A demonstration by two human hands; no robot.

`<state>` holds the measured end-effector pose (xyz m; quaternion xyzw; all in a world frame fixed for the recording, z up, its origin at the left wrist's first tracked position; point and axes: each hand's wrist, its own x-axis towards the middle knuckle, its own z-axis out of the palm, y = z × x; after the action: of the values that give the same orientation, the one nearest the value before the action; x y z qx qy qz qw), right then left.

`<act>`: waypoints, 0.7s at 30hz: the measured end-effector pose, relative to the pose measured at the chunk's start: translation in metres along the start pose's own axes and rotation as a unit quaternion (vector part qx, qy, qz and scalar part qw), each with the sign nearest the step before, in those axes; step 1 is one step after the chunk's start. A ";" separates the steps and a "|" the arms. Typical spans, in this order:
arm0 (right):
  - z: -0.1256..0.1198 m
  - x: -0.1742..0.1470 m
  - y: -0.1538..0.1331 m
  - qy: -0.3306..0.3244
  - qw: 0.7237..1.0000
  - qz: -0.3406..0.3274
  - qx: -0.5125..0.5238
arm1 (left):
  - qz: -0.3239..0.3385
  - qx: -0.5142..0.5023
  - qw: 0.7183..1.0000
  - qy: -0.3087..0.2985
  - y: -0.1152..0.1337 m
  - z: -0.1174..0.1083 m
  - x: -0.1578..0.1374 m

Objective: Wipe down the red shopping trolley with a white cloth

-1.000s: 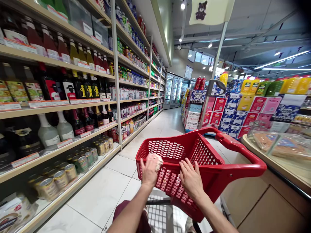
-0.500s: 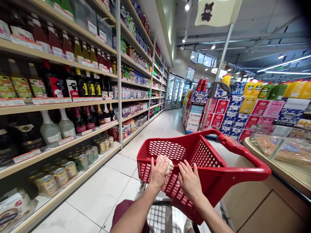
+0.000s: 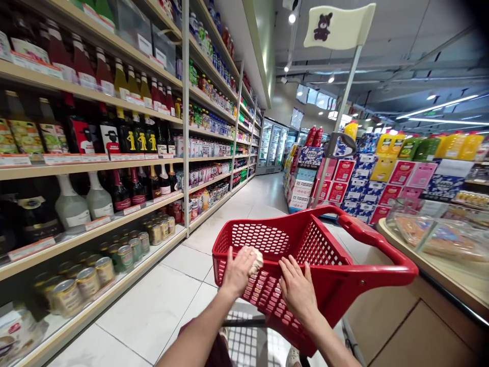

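A red plastic shopping cart (image 3: pixel 332 285) with a perforated basket stands right in front of me. On its near rim my left hand (image 3: pixel 237 272) presses a crumpled off-white cloth (image 3: pixel 255 260), most of it hidden under the palm and fingers. Further right along the same side, my right hand (image 3: pixel 298 286) rests against the basket wall near the rim, fingers stretched out, holding nothing. A pole with a cream bear flag (image 3: pixel 340 28) rises behind the cart, with a grey handle-like fitting (image 3: pixel 341 144) partway up.
Shelving (image 3: pixel 91 165) with bottles and cans runs along the left. At the right edge stands a wooden counter (image 3: pixel 416 316) with a clear-covered tray on top. Stacked drink boxes (image 3: pixel 367 186) and glass-door fridges (image 3: pixel 270 145) are further back. Pale floor tiles (image 3: pixel 153 295) lie between shelf and cart.
My left hand has slid left along the cart rim with the cloth. The right hand stays on the basket side. The camera view has shifted slightly.
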<state>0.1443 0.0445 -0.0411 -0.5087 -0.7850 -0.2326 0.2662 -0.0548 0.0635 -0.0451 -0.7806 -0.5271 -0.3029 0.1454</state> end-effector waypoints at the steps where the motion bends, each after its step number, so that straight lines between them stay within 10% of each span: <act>1: 0.002 -0.002 0.003 0.005 1.000 -0.014 -0.007 | -0.024 -0.009 1.000 -0.005 -0.007 -0.005 0.000; 7: 0.010 -0.008 0.019 0.008 0.998 -0.058 -0.009 | -0.075 -0.068 0.994 -0.038 -0.035 -0.027 0.002; 15: 0.007 0.003 0.058 -0.062 0.998 -0.011 0.009 | -0.059 -0.048 0.997 0.025 0.008 -0.004 -0.007; 21: 0.017 0.010 0.033 -0.105 0.993 0.018 0.044 | 0.080 -0.024 0.996 0.043 0.024 0.003 -0.024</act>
<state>0.1683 0.0740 -0.0445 -0.5322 -0.8087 -0.1385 0.2085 -0.0383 0.0378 -0.0603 -0.8100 -0.4484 -0.3362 0.1728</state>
